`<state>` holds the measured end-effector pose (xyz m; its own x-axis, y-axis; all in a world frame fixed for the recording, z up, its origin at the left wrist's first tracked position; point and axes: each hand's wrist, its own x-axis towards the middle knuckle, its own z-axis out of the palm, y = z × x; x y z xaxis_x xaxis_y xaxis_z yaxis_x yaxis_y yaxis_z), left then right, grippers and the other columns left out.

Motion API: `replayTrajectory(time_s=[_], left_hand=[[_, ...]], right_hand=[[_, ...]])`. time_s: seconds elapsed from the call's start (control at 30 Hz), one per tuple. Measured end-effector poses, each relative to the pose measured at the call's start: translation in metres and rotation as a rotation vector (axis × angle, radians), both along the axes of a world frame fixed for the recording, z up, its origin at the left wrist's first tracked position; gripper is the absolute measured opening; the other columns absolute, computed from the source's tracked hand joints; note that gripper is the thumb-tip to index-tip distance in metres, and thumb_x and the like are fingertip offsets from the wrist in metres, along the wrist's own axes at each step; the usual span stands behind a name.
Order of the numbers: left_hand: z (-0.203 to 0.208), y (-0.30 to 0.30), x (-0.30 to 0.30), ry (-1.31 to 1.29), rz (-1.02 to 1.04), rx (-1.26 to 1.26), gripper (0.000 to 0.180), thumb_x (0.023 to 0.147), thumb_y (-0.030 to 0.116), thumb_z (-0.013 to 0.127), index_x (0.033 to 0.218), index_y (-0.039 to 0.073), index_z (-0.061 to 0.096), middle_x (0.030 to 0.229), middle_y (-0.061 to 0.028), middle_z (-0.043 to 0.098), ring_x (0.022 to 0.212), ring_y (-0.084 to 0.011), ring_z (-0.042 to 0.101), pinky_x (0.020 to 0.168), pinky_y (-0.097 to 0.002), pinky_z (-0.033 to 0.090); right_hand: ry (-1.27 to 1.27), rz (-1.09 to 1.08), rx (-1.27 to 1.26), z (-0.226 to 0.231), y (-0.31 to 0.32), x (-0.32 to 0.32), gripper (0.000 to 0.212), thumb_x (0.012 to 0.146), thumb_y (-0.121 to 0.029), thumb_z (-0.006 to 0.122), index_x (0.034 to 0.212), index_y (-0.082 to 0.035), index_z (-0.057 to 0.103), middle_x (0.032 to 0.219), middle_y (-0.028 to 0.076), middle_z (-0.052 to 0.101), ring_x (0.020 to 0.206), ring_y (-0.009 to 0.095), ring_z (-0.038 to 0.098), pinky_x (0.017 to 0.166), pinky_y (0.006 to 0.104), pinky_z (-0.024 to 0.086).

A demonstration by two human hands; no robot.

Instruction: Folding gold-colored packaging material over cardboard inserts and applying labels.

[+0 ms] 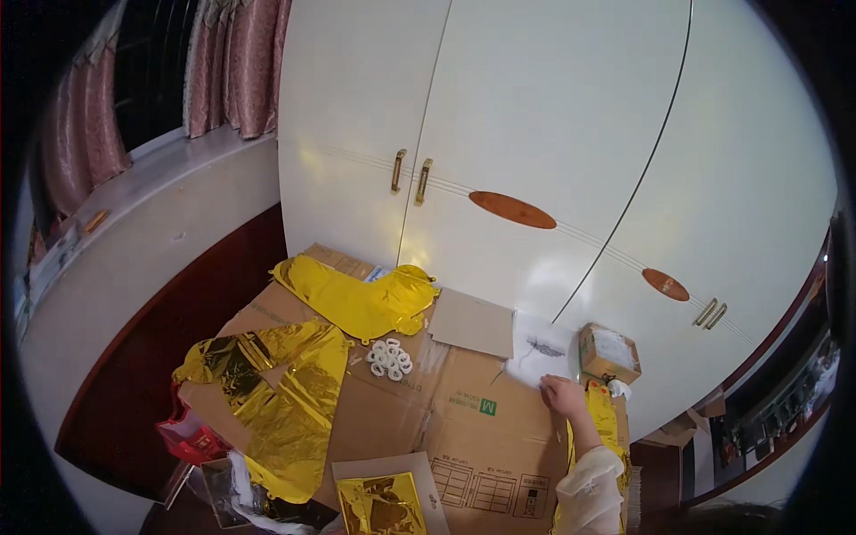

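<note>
My right hand (559, 395) reaches in from the lower right, in a pale sleeve, with its fingers curled together. Its fingertips are at the near edge of a white sheet (526, 367) that carries a dark patch; what they pinch, if anything, is too small to make out. Under the hand lies flattened brown cardboard (499, 437). Just right of the wrist is a strip of gold foil (602, 415). A small open carton (610, 352) with whitish contents stands beyond the hand. My left hand does not show.
Flat gold foil balloons (357, 299) (299, 392) lie on the left half of the cardboard. Between them and the middle is a pile of white rings (389, 358). A grey card (473, 325) lies at the back, a gold packet (383, 504) in front. White cupboard doors (535, 116) rise behind.
</note>
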<state>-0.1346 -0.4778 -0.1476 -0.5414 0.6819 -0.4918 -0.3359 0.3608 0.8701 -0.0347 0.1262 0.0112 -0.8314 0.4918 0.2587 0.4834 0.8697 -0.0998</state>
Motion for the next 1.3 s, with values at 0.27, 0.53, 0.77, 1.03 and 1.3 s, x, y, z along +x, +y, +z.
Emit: replayTrajectory(time_s=[0.27, 0.53, 0.77, 1.03, 1.3], left_hand=[[0.008, -0.002, -0.009, -0.009, 0.014, -0.032, 0.032, 0.099, 0.023, 0.058, 0.126, 0.007, 0.052, 0.088, -0.0032, 0.062, 0.072, -0.0122, 0.055, 0.062, -0.0308, 0.044], [0.018, 0.002, -0.018, -0.014, 0.007, -0.036, 0.023, 0.098, 0.021, 0.058, 0.114, 0.004, 0.057, 0.083, -0.0022, 0.061, 0.068, -0.0110, 0.052, 0.059, -0.0293, 0.042], [0.021, 0.007, -0.023, -0.032, -0.020, -0.040, 0.019, 0.098, 0.020, 0.059, 0.104, 0.002, 0.061, 0.079, -0.0013, 0.060, 0.064, -0.0099, 0.050, 0.057, -0.0280, 0.040], [0.050, 0.005, -0.009, -0.358, 0.150, 0.026, 0.019, 0.098, 0.014, 0.057, 0.104, -0.002, 0.067, 0.086, -0.0042, 0.065, 0.068, -0.0104, 0.055, 0.063, -0.0266, 0.045], [0.062, 0.007, -0.008, -0.128, -0.015, 0.054, 0.023, 0.097, 0.015, 0.058, 0.109, -0.003, 0.065, 0.093, -0.0054, 0.067, 0.073, -0.0107, 0.060, 0.065, -0.0275, 0.048]], right_hand=[[-0.002, -0.274, -0.111, 0.006, 0.004, -0.009, 0.027, 0.075, -0.034, 0.075, 0.086, -0.010, 0.071, 0.084, 0.015, 0.070, 0.081, 0.033, 0.068, 0.071, 0.0444, 0.053], [0.055, -0.119, -0.161, 0.002, 0.013, 0.004, 0.027, 0.082, -0.036, 0.070, 0.089, -0.009, 0.072, 0.091, 0.014, 0.071, 0.086, 0.035, 0.068, 0.073, 0.0438, 0.054], [0.167, -0.174, 0.129, 0.019, -0.028, 0.010, 0.018, 0.084, -0.027, 0.064, 0.085, -0.010, 0.069, 0.081, 0.013, 0.067, 0.077, 0.033, 0.066, 0.068, 0.0425, 0.053], [-0.157, 0.068, 0.135, 0.028, -0.209, 0.035, 0.034, 0.090, -0.037, 0.060, 0.102, -0.005, 0.063, 0.108, 0.012, 0.066, 0.097, 0.029, 0.067, 0.074, 0.0396, 0.056], [-0.090, 0.138, 0.247, -0.004, -0.213, 0.059, 0.038, 0.085, -0.031, 0.067, 0.113, -0.005, 0.063, 0.118, 0.011, 0.066, 0.098, 0.027, 0.066, 0.076, 0.0380, 0.057]])
